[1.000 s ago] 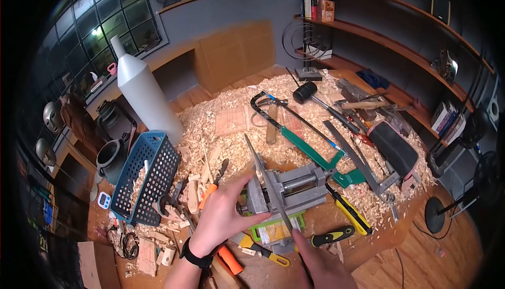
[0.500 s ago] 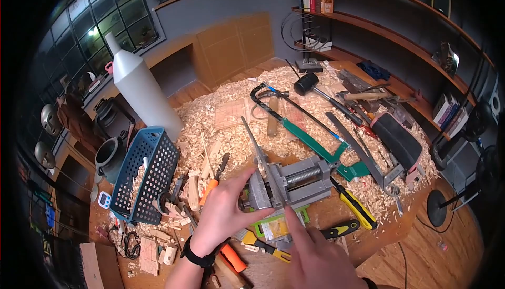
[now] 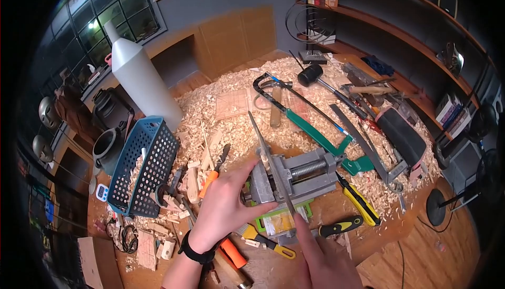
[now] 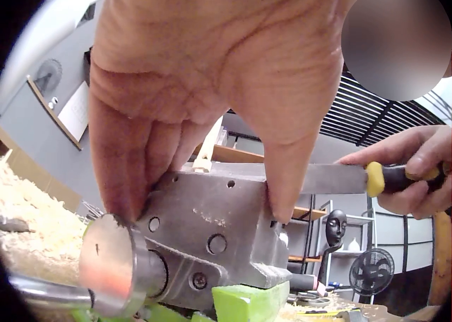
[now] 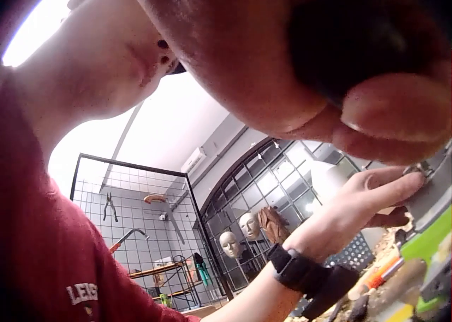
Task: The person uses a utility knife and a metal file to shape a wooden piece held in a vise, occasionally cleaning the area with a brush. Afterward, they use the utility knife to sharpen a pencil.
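My left hand (image 3: 226,199) grips the end of a grey metal bench vise (image 3: 307,170), thumb on the near side and fingers on the far side. A small light wooden piece (image 4: 206,149) stands up out of the vise. My right hand (image 3: 326,260) holds a long metal file (image 3: 281,186) by its black and yellow handle (image 4: 395,177), index finger stretched along the tool. The file's blade lies across the top of the vise beside the wooden piece, its tip pointing away over the shavings. Green parts (image 4: 251,302) show beneath the vise.
Wood shavings (image 3: 210,107) cover the back of the table. A green hacksaw (image 3: 315,131), a black mallet (image 3: 310,75) and a yellow-black cutter (image 3: 360,202) lie behind and right. A blue basket (image 3: 158,152) stands left. A brush (image 3: 268,241) and orange-handled tool (image 3: 231,252) lie in front.
My right hand has pushed the file forward across the vise, then drawn it back slightly. The left hand has stayed on the vise. The head view has shifted a little.
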The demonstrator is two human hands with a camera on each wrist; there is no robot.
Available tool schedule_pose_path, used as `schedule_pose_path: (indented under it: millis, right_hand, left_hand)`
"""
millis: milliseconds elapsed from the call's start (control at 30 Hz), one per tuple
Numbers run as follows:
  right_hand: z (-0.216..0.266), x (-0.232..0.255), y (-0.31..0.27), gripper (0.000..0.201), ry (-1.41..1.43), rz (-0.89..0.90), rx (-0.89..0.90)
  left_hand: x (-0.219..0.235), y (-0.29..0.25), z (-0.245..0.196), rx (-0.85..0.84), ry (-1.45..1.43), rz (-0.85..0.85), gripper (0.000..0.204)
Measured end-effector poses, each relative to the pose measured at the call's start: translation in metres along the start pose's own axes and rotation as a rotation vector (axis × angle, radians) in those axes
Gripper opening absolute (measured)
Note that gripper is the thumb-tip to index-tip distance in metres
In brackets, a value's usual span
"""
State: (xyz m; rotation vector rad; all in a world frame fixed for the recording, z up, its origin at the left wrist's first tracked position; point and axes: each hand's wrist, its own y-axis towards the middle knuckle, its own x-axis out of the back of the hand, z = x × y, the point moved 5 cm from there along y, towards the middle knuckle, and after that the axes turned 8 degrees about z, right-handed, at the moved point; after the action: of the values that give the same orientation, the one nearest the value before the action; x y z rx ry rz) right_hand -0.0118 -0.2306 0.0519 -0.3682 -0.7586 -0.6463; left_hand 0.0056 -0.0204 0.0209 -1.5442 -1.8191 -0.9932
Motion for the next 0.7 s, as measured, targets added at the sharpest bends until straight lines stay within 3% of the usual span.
schedule_pose_path:
  millis: [133, 233, 367, 433, 533, 633, 700]
  right_hand:
    - [-0.002, -0.006, 0.029, 0.073, 0.033, 0.063, 0.013]
    - [0.005, -0.007, 0.002, 0.072, -0.058, -0.057, 0.023]
    - [0.012, -0.009, -0.006, 0.072, -0.074, -0.023, -0.094]
    - [0.011, -0.003, 0.011, 0.073, -0.041, -0.012, 0.007]
    - [0.007, -0.009, 0.032, 0.076, -0.041, -0.013, 0.038]
    - [0.013, -0.017, -0.002, 0.076, -0.202, -0.138, 0.002]
    - [0.018, -0.018, -0.005, 0.077, -0.140, -0.110, -0.055]
  left_hand:
    - [0.001, -0.001, -0.002, 0.005, 0.003, 0.020, 0.083]
    - [-0.001, -0.001, 0.002, -0.016, -0.038, 0.002, 0.083]
    - [0.001, 0.000, -0.002, 0.011, -0.013, 0.022, 0.082]
    - [0.001, -0.001, -0.002, 0.066, -0.033, 0.051, 0.081]
    - [-0.001, -0.001, 0.002, -0.015, -0.061, -0.013, 0.080]
    - [0.000, -0.001, 0.001, -0.083, 0.024, -0.051, 0.078]
    - [0.002, 0.000, -0.001, -0.055, -0.016, -0.034, 0.078]
